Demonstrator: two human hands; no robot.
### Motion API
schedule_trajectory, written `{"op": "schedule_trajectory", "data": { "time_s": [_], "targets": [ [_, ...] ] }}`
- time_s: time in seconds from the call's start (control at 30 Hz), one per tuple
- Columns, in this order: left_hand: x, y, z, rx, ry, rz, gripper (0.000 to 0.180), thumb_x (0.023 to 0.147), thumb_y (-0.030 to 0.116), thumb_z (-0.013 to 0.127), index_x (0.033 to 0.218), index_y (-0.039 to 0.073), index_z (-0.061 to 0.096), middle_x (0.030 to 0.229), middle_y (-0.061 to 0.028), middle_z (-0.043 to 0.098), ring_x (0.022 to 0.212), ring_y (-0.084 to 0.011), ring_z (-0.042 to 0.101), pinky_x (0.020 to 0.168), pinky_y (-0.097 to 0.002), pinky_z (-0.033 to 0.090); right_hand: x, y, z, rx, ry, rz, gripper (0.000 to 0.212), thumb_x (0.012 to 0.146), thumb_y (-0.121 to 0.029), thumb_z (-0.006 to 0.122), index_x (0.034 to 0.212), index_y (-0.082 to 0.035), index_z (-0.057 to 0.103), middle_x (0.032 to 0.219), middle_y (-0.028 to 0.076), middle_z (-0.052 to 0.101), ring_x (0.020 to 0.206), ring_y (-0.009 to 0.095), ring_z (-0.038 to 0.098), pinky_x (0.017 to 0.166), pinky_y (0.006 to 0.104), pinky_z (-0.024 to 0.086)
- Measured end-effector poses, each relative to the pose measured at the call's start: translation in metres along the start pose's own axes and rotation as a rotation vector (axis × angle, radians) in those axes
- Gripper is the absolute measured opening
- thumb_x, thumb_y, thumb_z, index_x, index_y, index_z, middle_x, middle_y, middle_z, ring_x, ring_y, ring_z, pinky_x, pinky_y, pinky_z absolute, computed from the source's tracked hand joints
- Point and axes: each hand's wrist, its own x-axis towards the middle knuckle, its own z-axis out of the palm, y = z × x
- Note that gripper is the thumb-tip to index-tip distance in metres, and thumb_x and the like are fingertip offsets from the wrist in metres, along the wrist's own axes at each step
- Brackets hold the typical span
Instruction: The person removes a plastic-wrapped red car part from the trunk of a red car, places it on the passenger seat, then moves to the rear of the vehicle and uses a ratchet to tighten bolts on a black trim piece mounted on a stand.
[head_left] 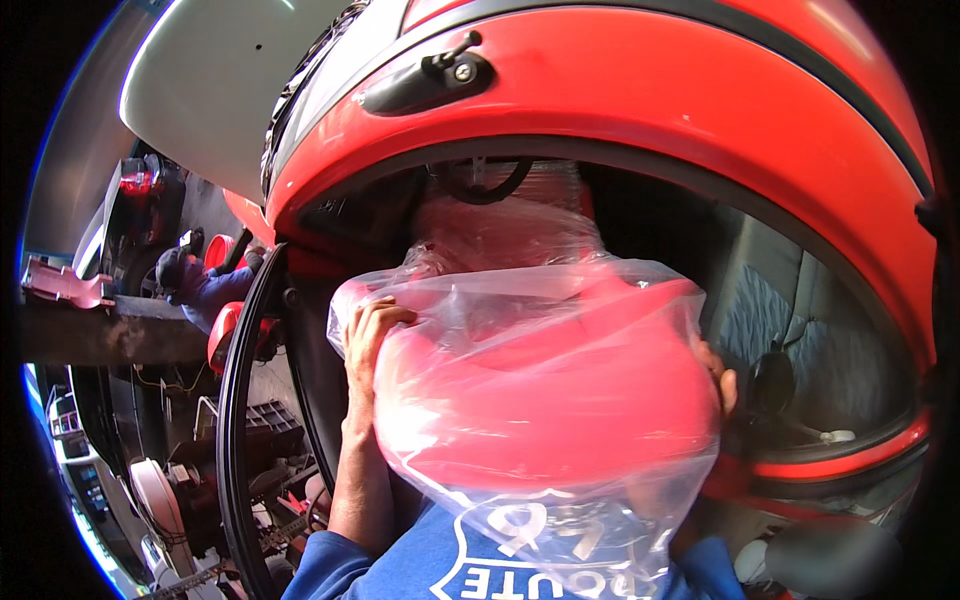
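A bulky red seat cushion (545, 400), loosely covered in clear plastic film (520, 285), rests against my chest at the red car's open doorway. My left hand (370, 340) grips its left edge, the fingers curled over the film near the upper corner. On the opposite edge, my right hand (720, 378) clasps the side; just some fingers show, since the cushion covers the rest. Past the cushion, another red plastic-wrapped piece (510, 235) sits inside the cabin, below a dark steering wheel (490, 190).
The red car body (620, 80) arches over the opening, with a black door handle (430, 82) on it. A black-edged door (240, 400) stands at my left. Window glass (830, 350) lies at right. Farther left, a person in blue (205, 285) works among red parts and cluttered tools.
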Motion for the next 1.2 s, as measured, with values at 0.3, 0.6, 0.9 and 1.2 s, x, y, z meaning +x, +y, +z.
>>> {"op": "schedule_trajectory", "data": {
  "time_s": [0.3,0.6,0.9,1.2],
  "targets": [
    [0.006,0.072,-0.001,0.007,-0.081,0.157,0.054,0.061,0.024,0.081,0.11,0.009,0.066,0.116,-0.0133,0.062,0.125,-0.0375,0.052,0.114,-0.0532,0.031,0.027,-0.059,-0.061,-0.856,0.124,-0.185,0.052,0.108,-0.037,0.035,0.134,0.001,0.058,0.134,0.017,0.063,0.127,0.032,0.059,0.116,0.0489,0.04],
    [0.008,0.093,0.021,-0.115,-0.263,0.293,0.06,0.055,0.031,0.086,0.107,0.009,0.067,0.106,-0.0109,0.066,0.104,-0.0345,0.061,0.097,-0.0471,0.044,0.032,-0.075,-0.076,-1.005,0.139,-0.196,0.048,0.107,-0.034,0.041,0.134,0.001,0.058,0.132,0.017,0.064,0.124,0.031,0.06,0.113,0.0476,0.043],
    [0.011,0.077,0.021,-0.181,-0.327,0.332,0.072,0.053,0.038,0.084,0.117,0.009,0.065,0.111,-0.012,0.063,0.108,-0.0344,0.059,0.097,-0.0459,0.045,0.02,-0.087,-0.081,-1.078,0.122,-0.183,0.044,0.106,-0.031,0.046,0.134,0.001,0.058,0.13,0.017,0.064,0.122,0.031,0.062,0.11,0.0464,0.046],
    [-0.003,0.065,0.022,-0.047,-0.132,0.238,0.072,0.057,0.038,0.083,0.123,0.016,0.067,0.141,-0.0156,0.055,0.147,-0.0424,0.036,0.121,-0.0584,0.024,0.016,-0.081,-0.096,-1.132,0.017,-0.113,0.041,0.105,-0.028,0.051,0.133,0.001,0.058,0.127,0.017,0.065,0.119,0.03,0.064,0.107,0.0451,0.049]
  ]
}}
